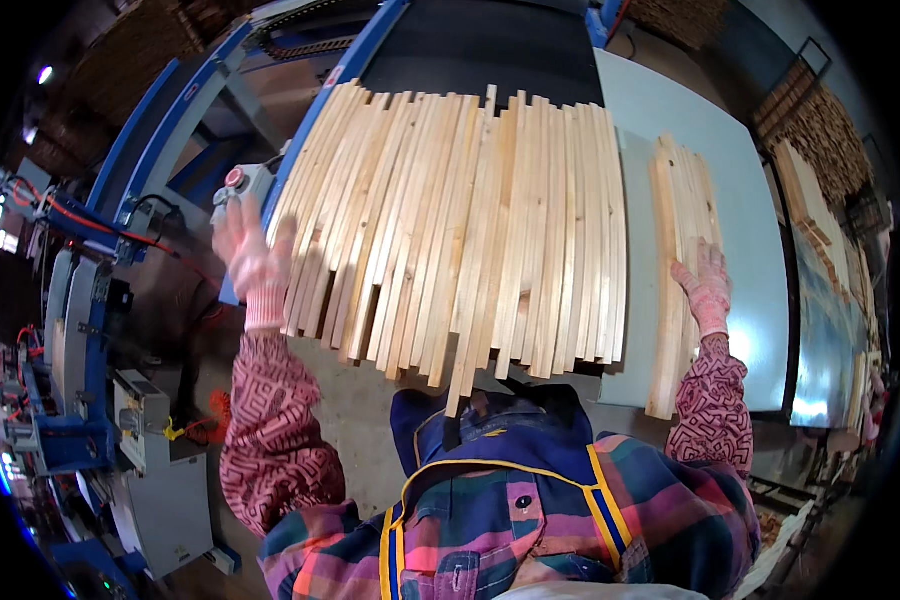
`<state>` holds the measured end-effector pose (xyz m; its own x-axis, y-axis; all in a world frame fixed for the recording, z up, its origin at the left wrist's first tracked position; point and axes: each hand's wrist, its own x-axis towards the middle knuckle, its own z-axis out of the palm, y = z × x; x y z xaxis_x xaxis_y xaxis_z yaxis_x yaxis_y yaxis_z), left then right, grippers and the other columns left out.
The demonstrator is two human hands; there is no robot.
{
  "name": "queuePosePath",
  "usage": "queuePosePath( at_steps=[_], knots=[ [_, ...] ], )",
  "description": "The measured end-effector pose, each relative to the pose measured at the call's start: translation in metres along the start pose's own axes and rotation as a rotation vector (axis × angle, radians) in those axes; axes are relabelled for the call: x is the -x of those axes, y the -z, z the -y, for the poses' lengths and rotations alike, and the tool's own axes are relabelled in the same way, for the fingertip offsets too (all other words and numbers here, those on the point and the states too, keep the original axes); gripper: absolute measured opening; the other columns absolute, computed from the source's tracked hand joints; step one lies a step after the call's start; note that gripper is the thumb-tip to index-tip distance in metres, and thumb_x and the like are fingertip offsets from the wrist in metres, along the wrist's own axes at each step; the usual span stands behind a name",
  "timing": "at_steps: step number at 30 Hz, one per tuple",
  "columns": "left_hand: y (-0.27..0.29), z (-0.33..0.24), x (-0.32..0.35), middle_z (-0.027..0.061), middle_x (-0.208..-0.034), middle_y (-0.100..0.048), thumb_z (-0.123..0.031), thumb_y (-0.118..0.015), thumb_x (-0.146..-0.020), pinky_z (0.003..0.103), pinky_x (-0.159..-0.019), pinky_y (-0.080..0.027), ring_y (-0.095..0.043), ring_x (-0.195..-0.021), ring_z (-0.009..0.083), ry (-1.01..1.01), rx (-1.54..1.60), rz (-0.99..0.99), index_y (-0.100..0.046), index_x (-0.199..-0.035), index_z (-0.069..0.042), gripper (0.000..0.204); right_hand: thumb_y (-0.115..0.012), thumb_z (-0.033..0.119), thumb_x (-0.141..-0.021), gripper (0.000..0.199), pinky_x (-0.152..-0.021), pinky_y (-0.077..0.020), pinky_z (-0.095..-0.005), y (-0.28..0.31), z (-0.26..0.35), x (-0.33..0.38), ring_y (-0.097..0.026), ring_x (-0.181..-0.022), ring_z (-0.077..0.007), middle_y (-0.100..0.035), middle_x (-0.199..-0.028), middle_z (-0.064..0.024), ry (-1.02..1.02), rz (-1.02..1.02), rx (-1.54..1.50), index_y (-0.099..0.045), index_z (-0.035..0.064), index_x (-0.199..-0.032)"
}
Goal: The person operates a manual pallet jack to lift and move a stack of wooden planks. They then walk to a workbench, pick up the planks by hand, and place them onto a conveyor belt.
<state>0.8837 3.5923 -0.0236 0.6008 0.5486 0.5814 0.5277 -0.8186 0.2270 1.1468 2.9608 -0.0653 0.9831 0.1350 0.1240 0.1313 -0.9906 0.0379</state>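
My left hand (254, 248), in a pinkish work glove, has its fingers spread beside a grey control box (249, 184) with a red push button (235, 178). Its fingertips overlap the box's lower part; whether they touch it I cannot tell. A broad row of pale wooden strips (450, 220) lies side by side in front of me, their near ends uneven. On the right, my right hand (707, 288), gloved alike, rests with fingers extended on a small stack of wooden strips (673, 200). It lies flat rather than wrapped round them.
Beyond the row runs a black conveyor belt (475, 45) with a blue side rail (370, 45). The small stack lies on a pale table (755, 250). Machine frames and a grey cabinet (175, 515) stand at left; more stacked wood (820, 140) is at far right.
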Motion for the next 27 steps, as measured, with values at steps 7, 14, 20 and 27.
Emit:
queuePosePath(
  at_steps=[7,14,20,27],
  knots=[
    [-0.105,-0.094,-0.048,0.0175,-0.154,-0.039,-0.061,-0.049,-0.094,0.056,-0.117,-0.023,-0.034,-0.142,0.0382,-0.164,-0.169,0.509,-0.041,-0.148,-0.016,0.071,-0.056,0.067,-0.089,0.089,-0.115,-0.0298,-0.0498,0.013,0.009,0.002,-0.029,-0.148,-0.0335,-0.035,-0.158,-0.0193,-0.024,0.025,0.047,-0.033,0.0136,-0.156],
    [-0.104,-0.18,-0.037,0.0172,-0.138,-0.053,-0.057,-0.051,-0.096,0.048,-0.101,-0.042,-0.052,-0.123,0.0313,-0.367,0.036,0.384,-0.054,-0.134,-0.011,0.06,-0.058,0.064,-0.089,0.086,-0.116,-0.0287,-0.0519,0.013,0.012,0.005,-0.03,-0.147,-0.0354,-0.035,-0.158,-0.0182,-0.028,0.002,0.024,-0.035,0.0138,-0.155],
    [-0.087,-0.311,0.039,0.0139,-0.155,-0.039,-0.049,-0.06,-0.091,0.05,-0.123,-0.013,-0.028,-0.147,0.033,-0.708,0.28,0.528,-0.051,-0.141,-0.014,0.062,-0.056,0.068,-0.088,0.085,-0.117,-0.0265,-0.0512,0.015,0.011,-0.002,-0.028,-0.149,-0.0336,-0.032,-0.161,-0.0154,-0.02,0.075,-0.029,-0.037,0.0177,-0.155],
    [-0.098,-0.183,-0.017,0.023,-0.156,-0.036,-0.056,-0.062,-0.087,0.045,-0.123,-0.017,-0.027,-0.147,0.0387,-0.246,0.421,0.319,-0.038,-0.152,-0.009,0.083,-0.059,0.066,-0.088,0.088,-0.12,-0.0222,-0.0525,0.004,0.003,-0.003,-0.023,-0.151,-0.0356,-0.028,-0.163,-0.0178,-0.05,0.058,-0.058,-0.032,0.0198,-0.158]
  ],
)
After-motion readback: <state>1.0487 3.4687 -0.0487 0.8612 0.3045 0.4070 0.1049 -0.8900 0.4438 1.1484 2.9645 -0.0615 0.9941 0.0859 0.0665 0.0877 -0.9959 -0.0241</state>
